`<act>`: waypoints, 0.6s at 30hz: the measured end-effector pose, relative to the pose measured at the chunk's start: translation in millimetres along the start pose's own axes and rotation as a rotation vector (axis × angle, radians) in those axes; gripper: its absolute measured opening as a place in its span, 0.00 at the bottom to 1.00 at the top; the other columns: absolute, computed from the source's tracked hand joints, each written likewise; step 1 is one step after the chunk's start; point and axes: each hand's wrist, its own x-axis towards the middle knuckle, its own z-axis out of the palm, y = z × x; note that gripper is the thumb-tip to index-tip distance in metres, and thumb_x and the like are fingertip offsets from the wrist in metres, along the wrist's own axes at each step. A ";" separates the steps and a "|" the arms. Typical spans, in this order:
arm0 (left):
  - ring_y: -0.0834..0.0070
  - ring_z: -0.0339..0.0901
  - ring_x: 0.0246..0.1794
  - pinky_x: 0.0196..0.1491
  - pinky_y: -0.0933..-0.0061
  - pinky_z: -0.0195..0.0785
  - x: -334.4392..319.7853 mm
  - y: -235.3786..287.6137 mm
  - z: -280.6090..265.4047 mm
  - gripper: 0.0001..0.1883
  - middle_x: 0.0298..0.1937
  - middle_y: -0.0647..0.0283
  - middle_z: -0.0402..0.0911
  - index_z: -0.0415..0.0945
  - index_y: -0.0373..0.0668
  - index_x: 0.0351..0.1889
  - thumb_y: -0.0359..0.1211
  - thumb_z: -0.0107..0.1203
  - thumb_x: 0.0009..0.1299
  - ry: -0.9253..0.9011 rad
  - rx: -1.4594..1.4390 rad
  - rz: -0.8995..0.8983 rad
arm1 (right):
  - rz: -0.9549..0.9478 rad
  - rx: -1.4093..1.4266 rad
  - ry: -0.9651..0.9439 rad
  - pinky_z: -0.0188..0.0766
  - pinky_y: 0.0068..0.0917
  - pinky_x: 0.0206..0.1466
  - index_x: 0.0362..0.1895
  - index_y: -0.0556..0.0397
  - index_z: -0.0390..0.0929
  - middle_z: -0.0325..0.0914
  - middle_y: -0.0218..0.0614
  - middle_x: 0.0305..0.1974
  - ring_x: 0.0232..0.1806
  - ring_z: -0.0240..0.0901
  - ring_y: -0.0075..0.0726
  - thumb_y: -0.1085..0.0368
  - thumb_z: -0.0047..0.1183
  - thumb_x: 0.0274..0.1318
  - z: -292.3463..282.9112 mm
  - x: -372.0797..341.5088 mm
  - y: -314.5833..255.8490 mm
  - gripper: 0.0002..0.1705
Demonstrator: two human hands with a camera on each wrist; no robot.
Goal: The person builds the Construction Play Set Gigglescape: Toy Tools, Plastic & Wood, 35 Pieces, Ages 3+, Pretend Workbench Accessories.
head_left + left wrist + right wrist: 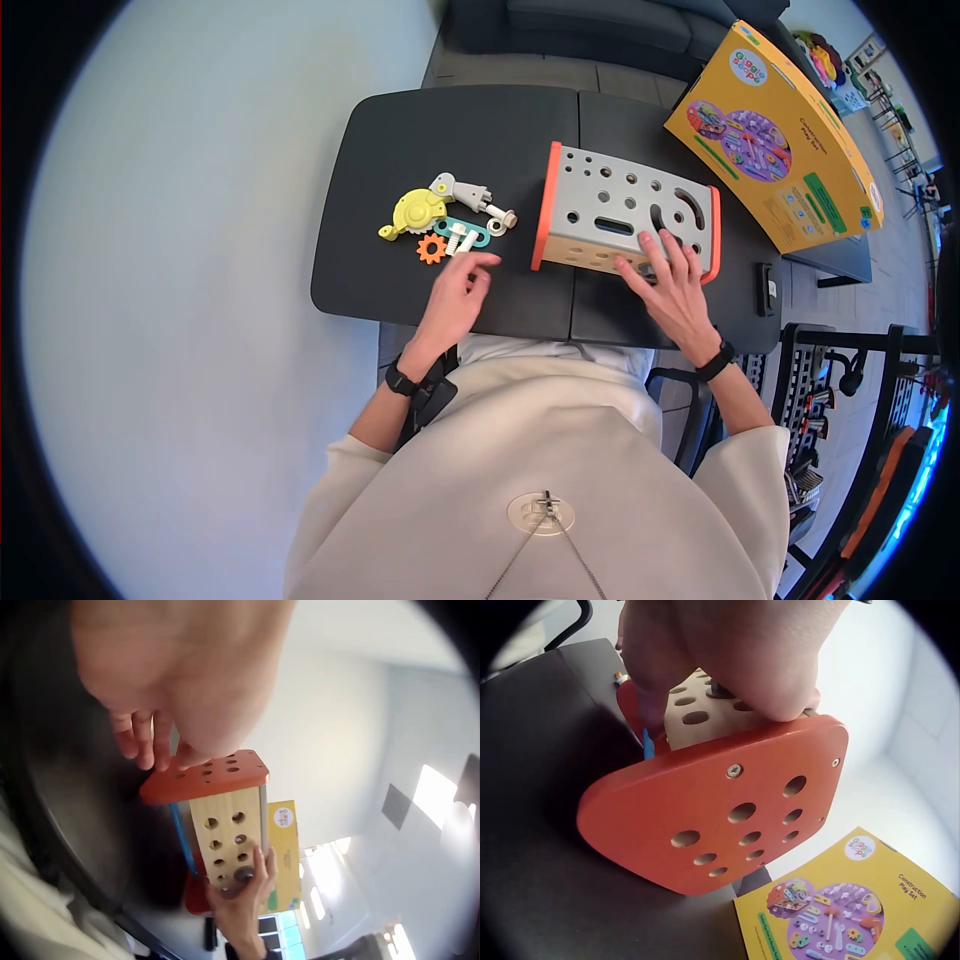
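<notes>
A toy workbench box [600, 185] with grey and wooden perforated faces and red-orange end panels [727, 802] lies on the table. My right hand [680, 300] rests over its near right edge, fingers on the grey face and thumb by the wooden side [229, 817]. A dark round piece [244, 874] sits in that side near this hand. My left hand [455, 300] hovers with loosely bent fingers just below white screws [462, 240], a teal strip [478, 232] and an orange gear [431, 249]. Nothing is seen in its fingers.
A yellow-green toy part [418, 210], a grey piece [465, 192] and a bolt with a tan end [508, 218] lie at the left of the dark table [400, 130]. A yellow packaging box [780, 140] stands at the back right; a small black object [767, 290] lies at the right edge.
</notes>
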 end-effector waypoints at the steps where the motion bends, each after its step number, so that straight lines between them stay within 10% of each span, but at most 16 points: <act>1: 0.65 0.81 0.56 0.59 0.67 0.74 0.3 1.0 -2.2 0.15 0.59 0.58 0.82 0.79 0.39 0.62 0.24 0.53 0.79 0.125 0.170 0.093 | 0.000 0.000 0.002 0.52 0.55 0.80 0.80 0.18 0.63 0.57 0.39 0.83 0.81 0.57 0.55 0.71 0.60 0.60 -1.2 2.6 -2.2 0.47; 10: 0.52 0.76 0.58 0.61 0.54 0.73 13.9 -24.9 -28.0 0.20 0.58 0.52 0.75 0.76 0.40 0.65 0.21 0.56 0.74 0.330 0.641 0.220 | 0.207 0.426 0.017 0.52 0.60 0.81 0.73 0.40 0.72 0.62 0.44 0.80 0.82 0.57 0.56 0.68 0.69 0.56 -41.4 21.6 -15.7 0.40; 18: 0.57 0.81 0.48 0.51 0.57 0.74 44.6 -21.3 -21.9 0.18 0.45 0.57 0.82 0.85 0.40 0.54 0.42 0.68 0.74 0.429 0.884 0.181 | 0.351 0.560 0.252 0.56 0.59 0.79 0.69 0.49 0.74 0.67 0.46 0.76 0.79 0.62 0.59 0.75 0.67 0.53 -64.8 26.0 -43.3 0.37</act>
